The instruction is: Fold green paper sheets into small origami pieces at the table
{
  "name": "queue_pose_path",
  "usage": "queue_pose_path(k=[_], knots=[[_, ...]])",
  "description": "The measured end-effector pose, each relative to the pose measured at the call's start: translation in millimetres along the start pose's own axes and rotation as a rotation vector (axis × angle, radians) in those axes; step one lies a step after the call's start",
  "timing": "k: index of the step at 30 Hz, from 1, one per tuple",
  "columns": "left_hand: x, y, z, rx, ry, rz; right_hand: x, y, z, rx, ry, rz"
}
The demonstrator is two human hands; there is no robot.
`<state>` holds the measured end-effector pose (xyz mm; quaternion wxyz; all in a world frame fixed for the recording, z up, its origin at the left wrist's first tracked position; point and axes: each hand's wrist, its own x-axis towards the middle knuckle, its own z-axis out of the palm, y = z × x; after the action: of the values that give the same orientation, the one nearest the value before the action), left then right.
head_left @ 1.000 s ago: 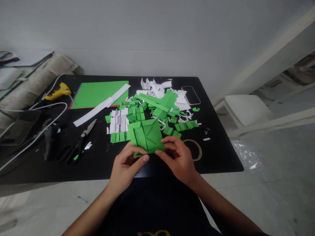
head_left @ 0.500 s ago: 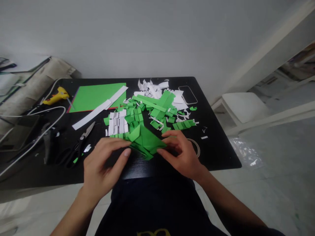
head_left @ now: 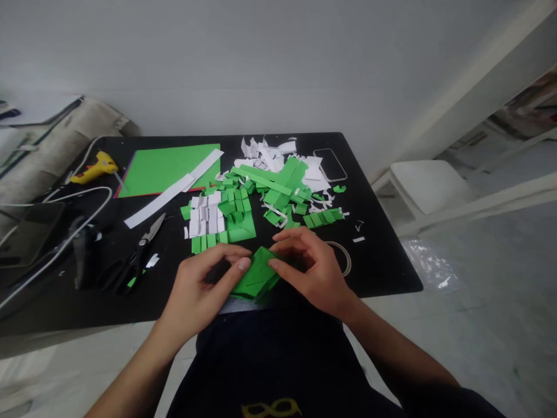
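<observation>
A folded piece of green paper [head_left: 256,277] is held between both hands close to the table's front edge. My left hand [head_left: 202,284] pinches its left side between thumb and index finger. On the opposite side my right hand [head_left: 311,267] grips the paper near its upper corner, with the thumb on top; some of its fingers are hidden behind. Just beyond the paper lie folded white paper pieces [head_left: 206,216] and folded green pieces [head_left: 239,200] on the black table.
Scissors [head_left: 141,249] and a yellow glue gun [head_left: 96,168] lie at left by a white cable. Green sheets [head_left: 169,165] carry a long white strip [head_left: 174,191]. White scraps [head_left: 265,155], a tape roll [head_left: 342,258] and a clear phone case [head_left: 331,165] are right; a white stool [head_left: 429,186] stands beyond.
Both hands have come closer together and turned the green paper, which now points its corner away from me. It has moved slightly nearer to the table's front edge.
</observation>
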<state>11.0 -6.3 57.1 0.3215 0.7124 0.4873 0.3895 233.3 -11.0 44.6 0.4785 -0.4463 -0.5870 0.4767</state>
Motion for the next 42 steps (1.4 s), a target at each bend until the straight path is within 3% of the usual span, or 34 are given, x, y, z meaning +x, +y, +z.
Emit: queue_pose_path(k=[7,12,22,42], knots=[[-2,1,13,-0.127,0.022,-0.068,-2,-7,4,-0.211,-0.098,-0.134],[-6,-2,16,-0.197,0.108,-0.136,-1,-8,2,-0.229,-0.086,-0.174],[-9,-9,18,-0.305,0.094,-0.206,-2,-9,1,-0.143,-0.055,-0.11],[-11,-7,18,-0.288,0.09,-0.182,-1,-10,4,-0.155,-0.041,-0.037]])
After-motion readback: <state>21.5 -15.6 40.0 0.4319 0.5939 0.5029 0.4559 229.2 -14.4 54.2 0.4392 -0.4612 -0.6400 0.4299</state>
